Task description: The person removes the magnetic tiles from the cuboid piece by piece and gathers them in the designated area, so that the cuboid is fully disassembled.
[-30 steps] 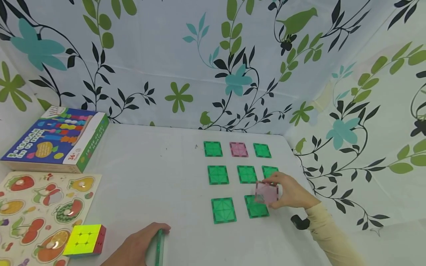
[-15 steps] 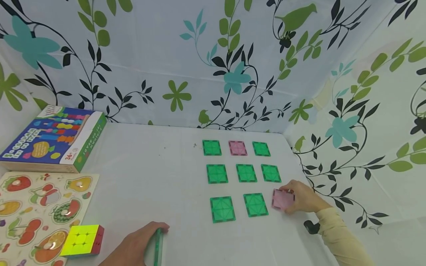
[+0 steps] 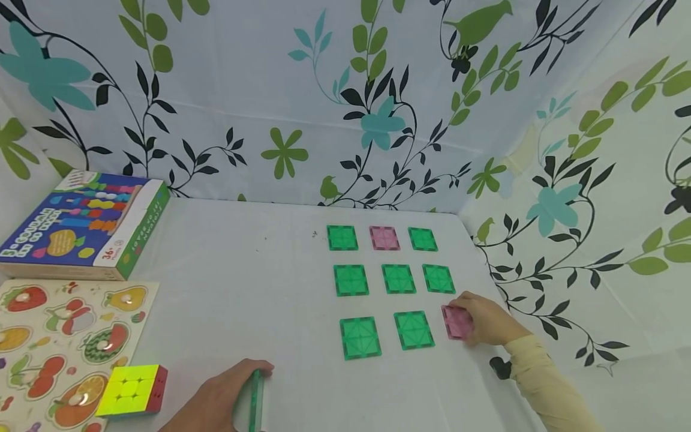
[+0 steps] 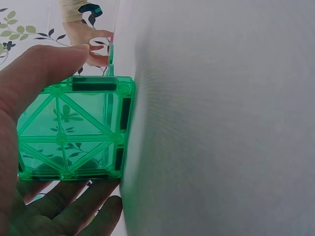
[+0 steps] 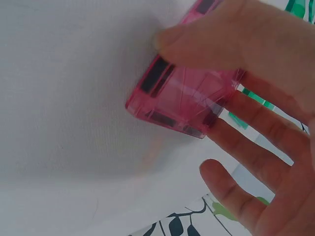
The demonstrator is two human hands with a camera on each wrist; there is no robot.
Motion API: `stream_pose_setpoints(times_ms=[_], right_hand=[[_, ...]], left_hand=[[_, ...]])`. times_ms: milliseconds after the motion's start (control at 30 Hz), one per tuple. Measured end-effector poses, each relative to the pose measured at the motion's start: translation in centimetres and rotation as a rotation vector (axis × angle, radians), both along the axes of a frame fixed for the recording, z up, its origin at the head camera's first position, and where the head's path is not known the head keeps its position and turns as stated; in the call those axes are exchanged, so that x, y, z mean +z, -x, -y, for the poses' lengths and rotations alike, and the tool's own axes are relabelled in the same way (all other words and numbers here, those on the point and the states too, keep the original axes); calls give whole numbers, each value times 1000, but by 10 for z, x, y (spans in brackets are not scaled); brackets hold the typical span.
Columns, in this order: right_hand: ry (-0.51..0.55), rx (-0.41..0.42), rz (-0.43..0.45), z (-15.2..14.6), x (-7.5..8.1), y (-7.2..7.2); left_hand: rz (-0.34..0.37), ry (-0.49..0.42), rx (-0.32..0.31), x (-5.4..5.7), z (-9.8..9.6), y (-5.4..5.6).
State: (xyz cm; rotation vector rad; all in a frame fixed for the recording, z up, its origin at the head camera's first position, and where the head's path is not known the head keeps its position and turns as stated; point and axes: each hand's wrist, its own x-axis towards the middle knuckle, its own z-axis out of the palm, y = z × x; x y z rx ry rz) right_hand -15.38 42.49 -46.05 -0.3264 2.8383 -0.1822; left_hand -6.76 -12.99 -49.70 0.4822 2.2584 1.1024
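My right hand (image 3: 491,321) pinches a pink magnetic tile (image 3: 457,322) at the right end of the nearest row. The right wrist view shows the thumb on one edge of that see-through pink tile (image 5: 172,98) and fingers on the opposite side. At the front, my left hand (image 3: 218,399) holds a green magnetic tile (image 3: 257,402) on edge. Thumb on top and fingers below grip this green tile (image 4: 69,132) in the left wrist view. Beside the pink tile lies a flat green tile (image 3: 414,330), with another green tile (image 3: 438,279) just behind.
Several more tiles lie in spaced rows, among them a green one (image 3: 360,338) and a far pink one (image 3: 384,238). At left are a puzzle box (image 3: 81,225), a fruit board (image 3: 70,336) and a yellow-topped cube puzzle (image 3: 132,390). A patterned curtain (image 3: 243,90) backs the table.
My right hand has carried the pink tile rightward, from over the nearest row's middle green tile to that row's right end, and lowered it there. The left hand keeps its green tile in place.
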Motion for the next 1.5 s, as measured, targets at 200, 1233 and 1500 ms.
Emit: stream_pose_setpoints(times_ms=[200,1233,1500], right_hand=[[-16,2,23,4,2,-1],[278,585,-294,189,11,-25],[410,710,-201,257,0,-39]], left_hand=[[-4,-2,7,-1,2,-1],[80,39,28,1,0,1],[-42,-10,11,4,-2,-4]])
